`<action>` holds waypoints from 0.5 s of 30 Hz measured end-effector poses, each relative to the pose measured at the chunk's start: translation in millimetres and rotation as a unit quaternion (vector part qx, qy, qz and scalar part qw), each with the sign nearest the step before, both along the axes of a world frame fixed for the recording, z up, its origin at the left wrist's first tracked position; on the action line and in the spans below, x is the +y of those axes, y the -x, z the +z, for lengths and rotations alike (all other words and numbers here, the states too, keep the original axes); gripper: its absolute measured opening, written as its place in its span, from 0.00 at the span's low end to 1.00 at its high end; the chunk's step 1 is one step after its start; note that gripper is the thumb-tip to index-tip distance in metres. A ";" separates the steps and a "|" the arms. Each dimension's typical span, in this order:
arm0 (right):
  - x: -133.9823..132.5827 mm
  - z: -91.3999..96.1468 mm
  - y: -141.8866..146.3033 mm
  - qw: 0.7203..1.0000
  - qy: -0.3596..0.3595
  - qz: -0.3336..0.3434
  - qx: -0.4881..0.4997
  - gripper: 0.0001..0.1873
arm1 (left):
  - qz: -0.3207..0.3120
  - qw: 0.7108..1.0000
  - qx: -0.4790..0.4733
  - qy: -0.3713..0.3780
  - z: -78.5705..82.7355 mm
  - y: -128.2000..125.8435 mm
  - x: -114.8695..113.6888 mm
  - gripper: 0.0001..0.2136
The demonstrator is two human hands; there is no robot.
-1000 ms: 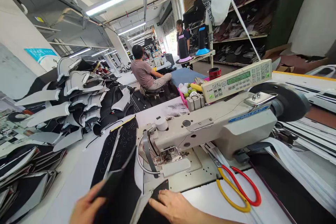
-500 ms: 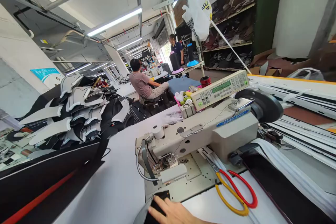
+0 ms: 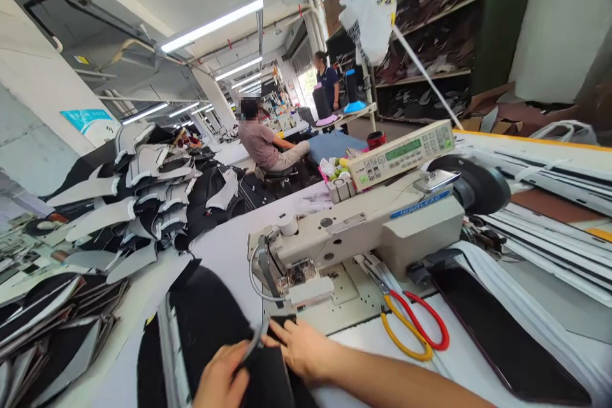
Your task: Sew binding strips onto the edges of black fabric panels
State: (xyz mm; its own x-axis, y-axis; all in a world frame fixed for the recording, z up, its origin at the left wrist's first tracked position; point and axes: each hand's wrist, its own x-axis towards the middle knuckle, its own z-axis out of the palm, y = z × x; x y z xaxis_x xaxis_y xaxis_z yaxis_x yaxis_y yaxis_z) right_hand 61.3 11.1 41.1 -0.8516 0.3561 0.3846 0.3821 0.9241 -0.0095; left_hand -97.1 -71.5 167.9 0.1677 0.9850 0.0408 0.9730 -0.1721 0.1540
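Observation:
A large black fabric piece (image 3: 205, 306) with a grey edge strip lies at the left front of the sewing machine (image 3: 344, 236). My left hand (image 3: 222, 376) is closed on this piece near a raised grey strip (image 3: 255, 338). Just to its right, my right hand (image 3: 306, 347) grips the same piece beside the presser foot area, with its thumb hidden. The piece's far end reaches the machine's bed (image 3: 325, 312); the needle is hidden by a white guard. Scissors (image 3: 411, 325) with red and yellow handles lie on the right of the bed.
A black phone (image 3: 511, 338) and white strips (image 3: 492, 268) lie at right. The control panel (image 3: 401, 156) stands on the machine. Piled grey and black pieces (image 3: 157, 185) and another stack (image 3: 57, 325) are at left. A seated person (image 3: 261, 140) and a standing person (image 3: 327, 80) are beyond.
My left hand has come into view, holding the black fabric. The large piece has swung down from the left to lie before the machine. More of my right forearm shows.

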 end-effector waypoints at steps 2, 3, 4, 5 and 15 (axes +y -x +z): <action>1.8 9.4 0.3 0.999 0.021 0.016 -0.048 0.20 | 0.010 0.998 0.042 0.051 -13.0 -37.9 10.9 0.18; 3.1 11.9 0.5 0.997 0.038 0.017 -0.068 0.16 | 0.006 0.996 0.072 0.054 -18.7 -53.4 15.7 0.18; 4.5 12.6 0.4 0.995 0.058 0.019 -0.079 0.12 | 0.002 0.993 0.097 0.062 -23.3 -64.8 19.5 0.18; 5.9 11.6 -0.3 0.993 0.074 0.022 -0.086 0.10 | -0.004 0.992 0.109 0.066 -26.3 -71.2 22.0 0.18; -6.0 25.7 -32.2 0.980 0.192 0.011 -0.040 0.09 | 0.224 0.910 -0.347 0.045 -3.6 11.8 -0.3 0.17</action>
State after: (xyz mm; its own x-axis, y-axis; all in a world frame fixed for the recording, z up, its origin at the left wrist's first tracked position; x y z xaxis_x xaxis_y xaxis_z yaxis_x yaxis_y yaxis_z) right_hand 93.5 5.1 66.8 -0.8824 0.4433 0.1577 0.3760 0.8659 -0.3300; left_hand -108.9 -71.8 164.3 -0.2861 0.9530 -0.0999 0.6062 0.2608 0.7514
